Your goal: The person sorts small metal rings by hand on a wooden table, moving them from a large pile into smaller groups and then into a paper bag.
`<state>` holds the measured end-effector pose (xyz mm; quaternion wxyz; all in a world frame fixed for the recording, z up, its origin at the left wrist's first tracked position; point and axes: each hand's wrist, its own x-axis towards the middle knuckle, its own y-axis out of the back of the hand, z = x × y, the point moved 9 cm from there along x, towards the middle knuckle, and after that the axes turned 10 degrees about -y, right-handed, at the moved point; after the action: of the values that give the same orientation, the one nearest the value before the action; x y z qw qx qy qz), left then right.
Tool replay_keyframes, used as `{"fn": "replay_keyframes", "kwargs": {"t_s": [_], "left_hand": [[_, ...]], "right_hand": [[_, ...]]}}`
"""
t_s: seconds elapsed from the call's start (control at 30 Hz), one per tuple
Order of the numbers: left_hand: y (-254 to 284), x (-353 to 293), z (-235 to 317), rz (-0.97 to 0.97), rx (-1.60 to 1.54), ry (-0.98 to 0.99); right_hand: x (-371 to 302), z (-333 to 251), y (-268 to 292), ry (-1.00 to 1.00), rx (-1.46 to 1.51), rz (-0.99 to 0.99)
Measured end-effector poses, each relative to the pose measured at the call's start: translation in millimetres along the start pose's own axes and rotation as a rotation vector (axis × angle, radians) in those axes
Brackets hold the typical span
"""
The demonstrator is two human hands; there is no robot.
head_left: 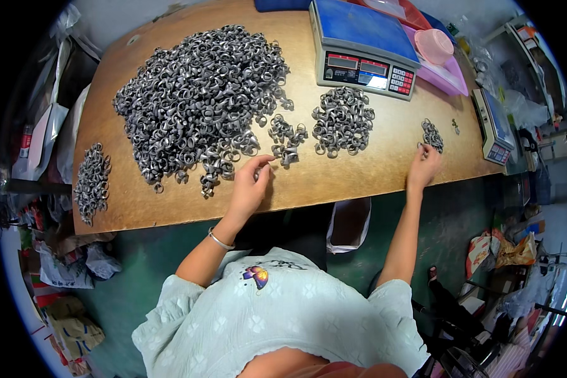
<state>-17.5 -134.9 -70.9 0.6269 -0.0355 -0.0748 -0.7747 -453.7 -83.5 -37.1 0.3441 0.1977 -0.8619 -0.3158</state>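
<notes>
R fingers point(430, 152) at 1 sm. ring pile point(432, 135); 2 scales point(366, 34) point(492, 120).

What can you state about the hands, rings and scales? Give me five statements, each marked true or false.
1. The right hand is at a small ring pile. True.
2. The largest ring pile lies left of the large scale. True.
3. Only one scale is in view. False: a smaller scale stands further right.
4. The left hand has a bracelet at its wrist. True.
5. The left hand rests on the large scale. False: it is beside a ring cluster.
</notes>
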Motion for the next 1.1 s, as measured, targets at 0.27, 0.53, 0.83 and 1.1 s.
{"fn": "replay_keyframes", "kwargs": {"t_s": [0.27,0.53,0.83,1.1], "left_hand": [[-47.4,14.2,34.8,-0.178,0.825,-0.309],[-29.9,26.4,18.1,-0.14,0.756,-0.234],[-10.2,31.0,-26.6,-0.095,-0.226,0.17],[-0.4,25.9,-15.7,0.058,-0.181,0.15]], "right_hand": [[-112.6,-189.2,-32.3,0.553,0.15,-0.435],[-145.8,-201.5,-49.1,0.711,0.251,-0.397],[-119.1,-182.9,-41.7,0.52,0.544,-0.382],[-136.1,-209.0,-18.3,0.461,0.502,-0.365]]}}
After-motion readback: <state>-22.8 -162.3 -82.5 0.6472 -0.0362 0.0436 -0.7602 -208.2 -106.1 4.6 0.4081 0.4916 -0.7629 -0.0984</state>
